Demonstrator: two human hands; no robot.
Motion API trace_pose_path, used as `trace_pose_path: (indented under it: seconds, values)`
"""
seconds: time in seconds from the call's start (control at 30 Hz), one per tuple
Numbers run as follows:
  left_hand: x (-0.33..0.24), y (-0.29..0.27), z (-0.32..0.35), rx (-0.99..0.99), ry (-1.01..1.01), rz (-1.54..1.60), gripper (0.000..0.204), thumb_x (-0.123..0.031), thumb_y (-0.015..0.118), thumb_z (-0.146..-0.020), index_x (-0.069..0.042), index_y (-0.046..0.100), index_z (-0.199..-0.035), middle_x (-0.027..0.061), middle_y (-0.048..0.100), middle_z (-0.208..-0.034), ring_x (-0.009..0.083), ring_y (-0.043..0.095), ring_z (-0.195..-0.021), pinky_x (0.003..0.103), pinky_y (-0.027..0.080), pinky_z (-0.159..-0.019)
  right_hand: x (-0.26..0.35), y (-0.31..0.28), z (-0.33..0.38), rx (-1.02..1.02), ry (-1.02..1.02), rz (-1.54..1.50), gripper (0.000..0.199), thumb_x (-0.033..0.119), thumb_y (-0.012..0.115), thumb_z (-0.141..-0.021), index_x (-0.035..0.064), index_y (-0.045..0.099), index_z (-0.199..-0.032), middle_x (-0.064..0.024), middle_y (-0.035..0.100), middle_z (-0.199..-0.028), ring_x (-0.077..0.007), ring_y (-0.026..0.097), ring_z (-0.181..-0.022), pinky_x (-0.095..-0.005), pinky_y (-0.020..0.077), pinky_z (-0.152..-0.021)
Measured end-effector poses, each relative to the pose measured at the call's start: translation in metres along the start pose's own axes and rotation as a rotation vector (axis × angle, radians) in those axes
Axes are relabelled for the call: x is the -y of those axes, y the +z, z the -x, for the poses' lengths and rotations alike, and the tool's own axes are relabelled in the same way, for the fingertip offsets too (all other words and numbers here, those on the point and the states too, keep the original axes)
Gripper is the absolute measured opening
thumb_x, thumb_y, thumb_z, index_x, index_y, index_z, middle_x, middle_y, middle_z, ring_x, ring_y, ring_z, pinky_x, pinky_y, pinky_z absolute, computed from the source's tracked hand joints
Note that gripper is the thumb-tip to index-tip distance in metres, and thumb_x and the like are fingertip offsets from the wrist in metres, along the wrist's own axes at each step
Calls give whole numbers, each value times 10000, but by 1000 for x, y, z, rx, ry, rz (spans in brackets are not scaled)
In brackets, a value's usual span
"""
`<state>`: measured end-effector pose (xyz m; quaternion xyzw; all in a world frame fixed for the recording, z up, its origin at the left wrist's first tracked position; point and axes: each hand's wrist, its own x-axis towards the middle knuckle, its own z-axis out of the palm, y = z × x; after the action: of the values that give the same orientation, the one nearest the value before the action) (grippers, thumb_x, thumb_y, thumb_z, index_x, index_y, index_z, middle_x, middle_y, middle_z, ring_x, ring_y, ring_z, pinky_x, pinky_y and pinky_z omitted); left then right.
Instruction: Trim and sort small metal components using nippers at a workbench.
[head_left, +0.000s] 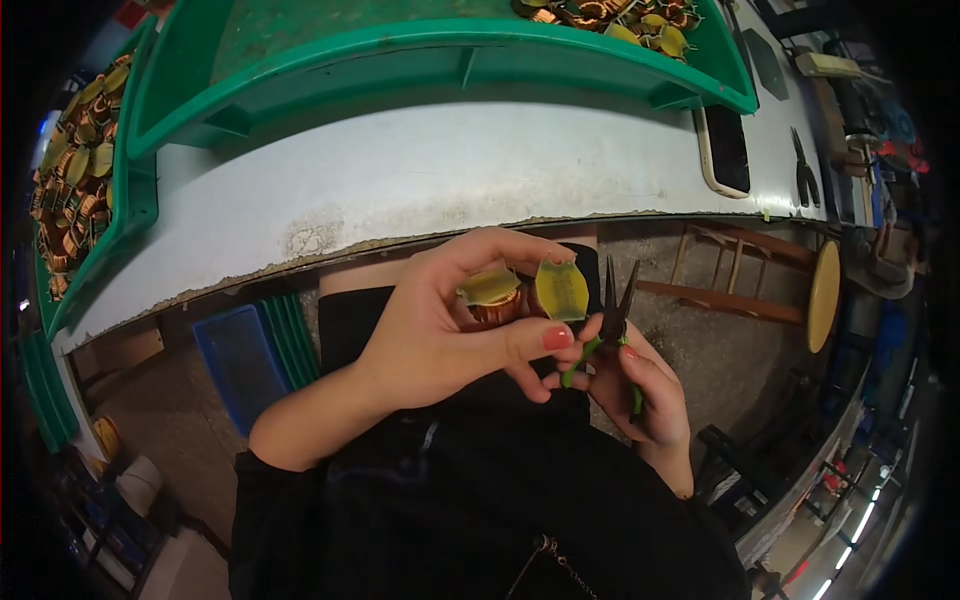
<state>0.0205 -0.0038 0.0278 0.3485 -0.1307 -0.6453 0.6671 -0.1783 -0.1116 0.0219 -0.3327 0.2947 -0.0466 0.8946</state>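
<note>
My left hand (425, 330) is closed around two small copper-wound coils, held just in front of the table's edge. One coil (494, 303) lies against the palm, its copper windings showing below a yellow-green plate. The other coil (563, 291) sits at the fingertips, its yellow-green plate turned up and the thumb below it. In my right hand (657, 388) are needle-nose pliers (613, 325) with green handles. Their dark jaws point up and stand apart, just right of the fingertip coil, with nothing between them. The fingers of both hands almost meet near the handles.
A large green tray (420, 42) stands on the white table (400, 150), coils heaped at its far right. Another green tray (130, 215) full of coils is at left. A phone (725, 150) and second pliers (804, 172) lie right. Below are a wooden stool (824, 297) and blue crate (235, 362).
</note>
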Motion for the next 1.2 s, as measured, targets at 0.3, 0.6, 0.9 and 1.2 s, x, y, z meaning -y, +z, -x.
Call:
trace_pose_path:
  seconds: [0.3, 0.6, 0.9, 1.2]
  values:
    - [20, -9, -5, 60, 142, 107, 601, 180, 666, -667, -17, 435, -1186, 199, 585, -1090, 282, 642, -885, 322, 602, -601, 1, 17, 1, -49, -102, 59, 341, 179, 420, -899, -52, 472, -1145, -184, 496, -1091, -258, 479, -1017, -377, 386, -925]
    - [25, -19, -6, 109, 146, 40, 587, 207, 675, -620, -26, 450, -1110, 218, 554, -1130, 348, 626, -960, 337, 603, -659, 26, 23, 6, -116, -245, 691, 240, 130, 514, -816, -19, 549, -1001, -122, 555, -954, -211, 497, -855, -300, 409, -762]
    - [27, -6, -5, 109, 142, 183, 489, 178, 673, -657, -8, 484, -1068, 228, 578, -1093, 368, 629, -945, 350, 593, -710, 28, 21, -11, -278, -620, 1504, 181, 121, 637, -785, 16, 561, -912, -88, 544, -846, -237, 485, -711, -302, 424, -693]
    - [29, -18, -2, 176, 37, 270, 417, 165, 622, -724, 12, 503, -1094, 251, 591, -1052, 373, 642, -897, 363, 587, -748, 27, 24, -17, -263, -695, 1615, 188, 172, 652, -794, 31, 571, -886, -70, 530, -811, -231, 484, -695, -309, 428, -686]
